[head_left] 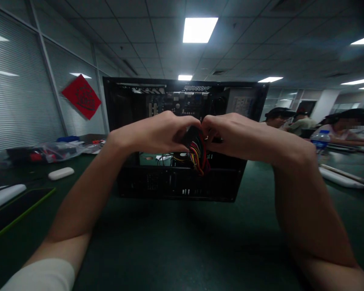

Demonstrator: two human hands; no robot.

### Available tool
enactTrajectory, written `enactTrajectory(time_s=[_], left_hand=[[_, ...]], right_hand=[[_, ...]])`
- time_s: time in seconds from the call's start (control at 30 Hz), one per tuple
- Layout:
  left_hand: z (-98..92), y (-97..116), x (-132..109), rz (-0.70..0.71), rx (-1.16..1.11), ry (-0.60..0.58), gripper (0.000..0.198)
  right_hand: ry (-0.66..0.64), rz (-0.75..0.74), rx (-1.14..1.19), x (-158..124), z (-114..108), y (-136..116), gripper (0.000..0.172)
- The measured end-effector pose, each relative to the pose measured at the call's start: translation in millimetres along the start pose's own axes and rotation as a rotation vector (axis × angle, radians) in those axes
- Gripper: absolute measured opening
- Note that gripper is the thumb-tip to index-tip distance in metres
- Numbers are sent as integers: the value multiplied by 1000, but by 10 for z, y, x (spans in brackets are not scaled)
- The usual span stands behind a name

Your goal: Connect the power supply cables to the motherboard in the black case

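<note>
An open black computer case (pixel 176 184) stands on the green table in front of me, its inside facing me. Both my hands meet before its middle. My left hand (pixel 157 131) is closed, thumb and fingers around a bundle of coloured power cables (pixel 198 155) in red, yellow, black and white. My right hand (pixel 230 129) pinches at the same bundle from the other side, fingertips touching the left ones. The cables hang in a loop below the fingers. Behind them show a motherboard (pixel 177 106) and, top right, a power supply (pixel 241 101). The cable ends are hidden by my fingers.
On the left lie a green-edged phone (pixel 21 210), a white case (pixel 61 173) and plastic-bagged parts (pixel 48 152). To the right are a water bottle (pixel 320 141) and a white device (pixel 342 178). Several people (pixel 279 117) sit further back on the right.
</note>
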State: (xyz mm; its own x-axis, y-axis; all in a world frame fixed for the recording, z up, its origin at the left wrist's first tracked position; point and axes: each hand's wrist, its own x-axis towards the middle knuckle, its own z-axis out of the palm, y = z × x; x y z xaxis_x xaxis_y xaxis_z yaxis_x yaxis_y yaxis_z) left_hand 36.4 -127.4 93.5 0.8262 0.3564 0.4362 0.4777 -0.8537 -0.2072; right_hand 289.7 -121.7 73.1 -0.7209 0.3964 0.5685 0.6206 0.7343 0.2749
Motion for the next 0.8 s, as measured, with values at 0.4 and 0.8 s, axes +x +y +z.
enactTrajectory(time_s=[0.4, 0.8], left_hand=[[-20, 76, -15, 75, 94, 49, 44], [20, 176, 33, 234, 143, 248, 24]], right_hand=[[380, -296, -234, -27, 444, 294, 21], [472, -208, -308, -266, 210, 602, 41]])
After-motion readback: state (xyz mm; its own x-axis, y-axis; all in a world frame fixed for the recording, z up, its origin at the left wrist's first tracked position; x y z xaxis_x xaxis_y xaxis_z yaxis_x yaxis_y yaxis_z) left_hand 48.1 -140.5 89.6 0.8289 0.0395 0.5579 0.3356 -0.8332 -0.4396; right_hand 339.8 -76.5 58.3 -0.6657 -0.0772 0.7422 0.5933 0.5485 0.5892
